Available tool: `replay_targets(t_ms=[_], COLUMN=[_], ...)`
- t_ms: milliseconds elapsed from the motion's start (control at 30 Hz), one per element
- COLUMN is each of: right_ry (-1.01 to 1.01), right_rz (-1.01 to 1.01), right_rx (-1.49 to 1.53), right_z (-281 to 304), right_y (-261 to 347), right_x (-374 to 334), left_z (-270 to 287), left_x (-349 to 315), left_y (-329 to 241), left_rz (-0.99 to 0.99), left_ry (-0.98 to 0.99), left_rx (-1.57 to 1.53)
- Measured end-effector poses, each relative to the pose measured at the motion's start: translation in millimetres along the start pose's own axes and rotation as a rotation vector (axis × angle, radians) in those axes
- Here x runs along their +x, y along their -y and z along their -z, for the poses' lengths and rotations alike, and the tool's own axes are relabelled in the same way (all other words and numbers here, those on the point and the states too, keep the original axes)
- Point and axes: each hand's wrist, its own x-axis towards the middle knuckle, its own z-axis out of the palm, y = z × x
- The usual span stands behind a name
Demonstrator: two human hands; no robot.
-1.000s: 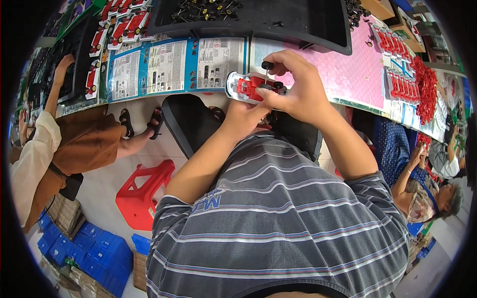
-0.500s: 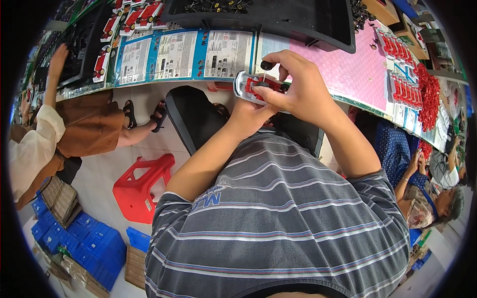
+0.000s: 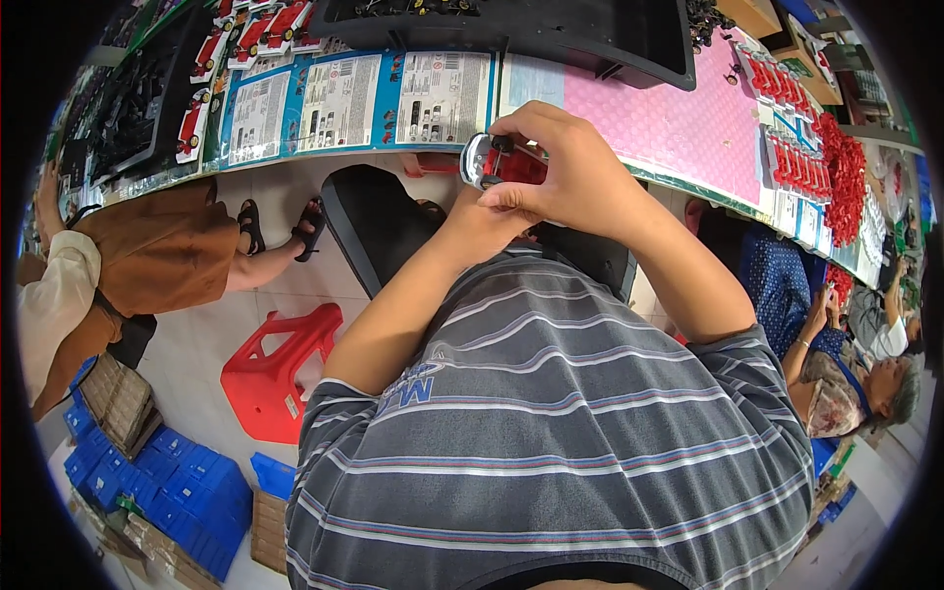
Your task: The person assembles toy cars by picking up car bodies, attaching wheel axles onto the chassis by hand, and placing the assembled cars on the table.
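A toy car (image 3: 472, 157) with a white-edged body and red inside is held just in front of the table edge. My left hand (image 3: 470, 224) is closed around it from below, its fingers mostly hidden under the car and behind my other hand. Across the red part lies a wheel axle (image 3: 495, 163) with a black wheel at each end. My right hand (image 3: 580, 175) reaches over the car, forefinger and thumb closed on the two wheels of that axle. Whether the axle is seated in the car I cannot tell.
A black tray (image 3: 551, 44) with small wheel parts stands on the table; printed card sheets (image 3: 339, 103) and pink bubble wrap (image 3: 678, 128) lie before it. Red-and-white toy cars (image 3: 194, 123) sit at left, red parts (image 3: 841, 182) at right. A red stool (image 3: 280, 374) stands on the floor.
The axle, earlier upright in my right fingers above the car, now lies across its red part. My right hand has turned over the car. At left, a co-worker's arm has moved back from the tray.
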Motion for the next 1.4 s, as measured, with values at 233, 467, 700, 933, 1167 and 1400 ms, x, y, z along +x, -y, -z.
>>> replay_targets(t_ms=[233, 467, 700, 933, 1167, 1400], right_ry=[-0.014, -0.120, -0.503, -0.684, -0.651, -0.752], right_rz=[-0.012, -0.059, -0.281, -0.332, -0.349, -0.397], right_rx=[-0.023, 0.062, -0.250, -0.407, -0.354, -0.478], right_z=[-6.9, 5.1, 18.0, 15.9, 18.6, 78.8], right_y=[0.4, -7.3, -116.9, -154.8, -149.4, -144.8], right_x=[4.8, -0.4, -52.5, -82.0, -83.9, -118.1], left_z=[6.0, 23.7, 97.0, 243.5, 350.0, 392.0], left_x=[-1.1, -7.9, -17.9, -12.7, 5.0, 14.8], left_y=[0.2, -6.5, -37.9, -63.5, -97.1, -91.6], left_rz=[0.030, -0.131, -0.146, -0.090, 0.131, 0.081], left_ry=[0.032, -0.019, -0.301, -0.775, -0.919, -1.097], left_rx=[0.017, -0.264, -0.402, 0.210, 0.387, 0.647])
